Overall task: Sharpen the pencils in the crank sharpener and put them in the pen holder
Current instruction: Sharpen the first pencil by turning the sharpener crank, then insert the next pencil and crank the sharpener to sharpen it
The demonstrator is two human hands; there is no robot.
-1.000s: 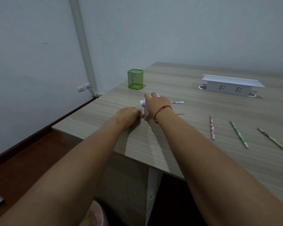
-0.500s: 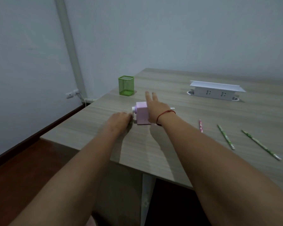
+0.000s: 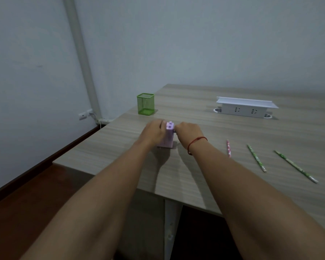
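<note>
Reaching out over the desk (image 3: 204,177), you've got your left hand (image 3: 154,131) clamped on the pink sharpener (image 3: 167,136) and your right hand (image 3: 189,133) curled shut against its other side, can't tell what it's pinching. Three pencils (image 3: 255,157) lie right of your right hand; the green pen holder (image 3: 145,104) stands beyond your left.

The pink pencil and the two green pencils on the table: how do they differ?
The pink pencil looks shorter than the green pencils. It lies nearest the hands, almost straight away from the viewer; the green pencils slant out to the right. All three lie flat and loose on the table, untouched.
</note>
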